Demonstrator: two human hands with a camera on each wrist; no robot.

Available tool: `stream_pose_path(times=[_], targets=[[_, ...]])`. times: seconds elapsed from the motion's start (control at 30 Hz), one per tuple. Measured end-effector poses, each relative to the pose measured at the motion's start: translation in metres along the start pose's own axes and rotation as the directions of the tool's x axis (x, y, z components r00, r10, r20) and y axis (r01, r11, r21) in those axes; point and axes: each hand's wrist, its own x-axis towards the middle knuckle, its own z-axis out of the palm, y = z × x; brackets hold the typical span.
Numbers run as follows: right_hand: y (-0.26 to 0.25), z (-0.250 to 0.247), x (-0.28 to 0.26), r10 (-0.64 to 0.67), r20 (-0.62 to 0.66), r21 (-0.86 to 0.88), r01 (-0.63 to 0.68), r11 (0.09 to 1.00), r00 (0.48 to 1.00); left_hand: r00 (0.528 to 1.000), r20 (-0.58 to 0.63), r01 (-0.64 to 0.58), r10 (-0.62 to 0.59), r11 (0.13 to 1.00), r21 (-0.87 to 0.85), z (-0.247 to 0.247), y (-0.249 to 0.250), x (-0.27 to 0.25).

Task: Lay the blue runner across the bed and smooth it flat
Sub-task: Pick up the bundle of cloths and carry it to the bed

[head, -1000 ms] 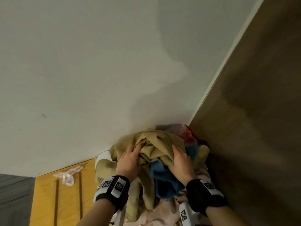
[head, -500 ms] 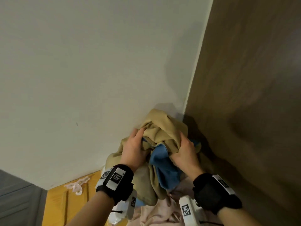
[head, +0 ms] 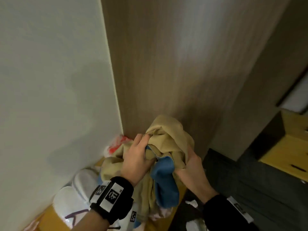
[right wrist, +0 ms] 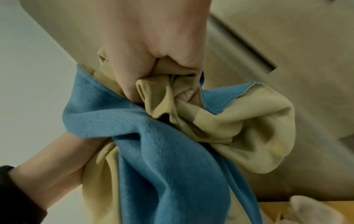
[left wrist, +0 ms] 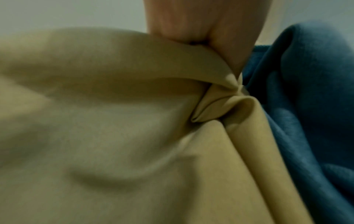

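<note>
A brown wooden panel (head: 175,72) meets a pale wall (head: 50,80) in a corner. Before it, the bunched runner (head: 165,180), blue on one face and tan on the other, hangs lifted. The left hand (head: 135,158) and right hand (head: 193,167) both clutch its gathered folds.

**Legible markings: almost none**

White plastic bag (head: 70,209), lower left of the left wrist band (head: 113,195): dark handwritten stroke resembling a "K"; remainder hidden. Left wrist band carries black-and-white square fiducial tags, pattern only, no characters. Right wrist band (head: 240,210): white label, print blurred, unreadable. Both wrist views: no text.
</note>
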Motion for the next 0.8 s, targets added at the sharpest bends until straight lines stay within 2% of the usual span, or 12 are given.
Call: stream_pose_path(times=[0.1, 0.17, 0.27, 0.43, 0.67, 0.8], targets=[[0.009, -0.052, -0.048, 0.044, -0.156, 0.052, -0.036, 0.998, 0.987, 0.984, 0.099, -0.140, 0.148, 0.986, -0.085, 0.032, 0.053, -0.005], [0.013, -0.087, -0.079, 0.073, -0.272, 0.085, -0.051, 0.995, 0.959, 0.962, 0.165, -0.194, 0.216, 0.971, -0.141, 0.057, 0.091, -0.010], [0.030, -0.145, -0.130, 0.117, -0.454, 0.071, -0.095, 0.993, 0.883, 0.914, 0.267, -0.239, 0.306, 0.937, -0.255, 0.098, 0.151, -0.021], [0.062, -0.237, -0.222, 0.223, -0.624, 0.140, -0.174, 0.975, 0.749, 0.809, 0.361, -0.335, 0.464, 0.868, -0.365, 0.184, 0.254, -0.051], [0.123, -0.359, -0.356, 0.274, -0.778, 0.103, -0.316, 0.943, 0.565, 0.620, 0.534, -0.333, 0.575, 0.809, -0.485, 0.325, 0.396, -0.128], [0.156, -0.424, -0.432, 0.349, -0.797, 0.125, -0.430, 0.894, 0.493, 0.554, 0.617, -0.310, 0.559, 0.826, -0.471, 0.393, 0.468, -0.177]])
